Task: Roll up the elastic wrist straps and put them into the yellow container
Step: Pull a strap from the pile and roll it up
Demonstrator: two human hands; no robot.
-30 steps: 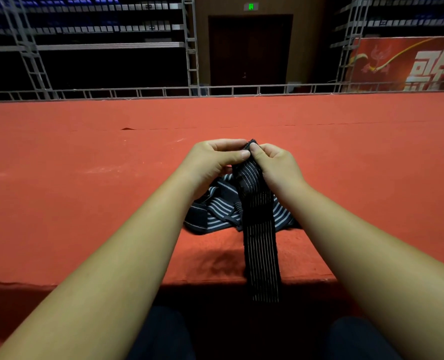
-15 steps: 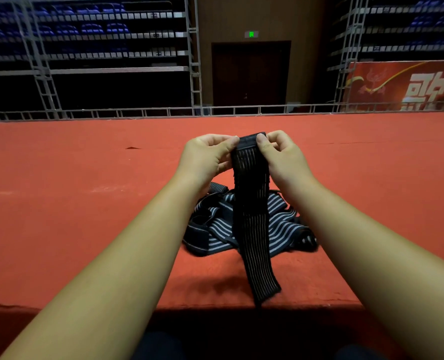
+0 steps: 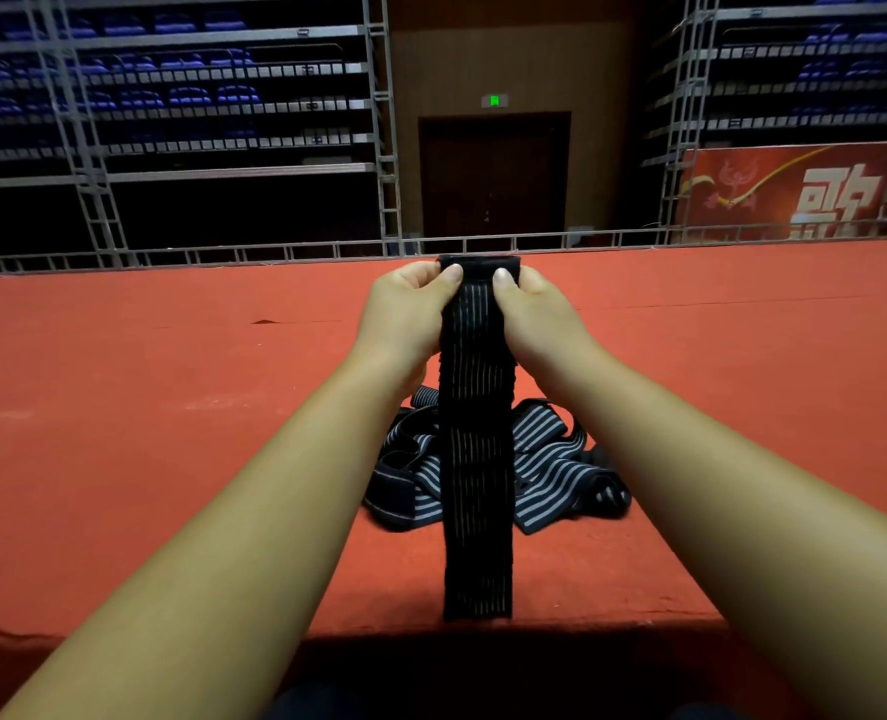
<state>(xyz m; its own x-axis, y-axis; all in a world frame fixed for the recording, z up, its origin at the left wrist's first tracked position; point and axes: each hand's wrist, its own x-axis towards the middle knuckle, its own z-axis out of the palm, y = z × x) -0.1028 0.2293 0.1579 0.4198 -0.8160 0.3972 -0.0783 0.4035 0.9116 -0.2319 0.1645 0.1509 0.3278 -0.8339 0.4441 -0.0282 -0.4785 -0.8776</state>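
While its lower end hangs down to the near edge of the red carpeted platform [image 3: 171,433], a black elastic strap with thin grey stripes [image 3: 477,459] is held up by its top end, pinched by the left hand [image 3: 405,314] and right hand [image 3: 540,319]. Behind it, near that edge, lies a heap of striped straps [image 3: 550,470].

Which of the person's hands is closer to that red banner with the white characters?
Right. The right hand pinches the top of the elastic wrist strap on the side toward the red banner; the left hand pinches the other side, farther from it.
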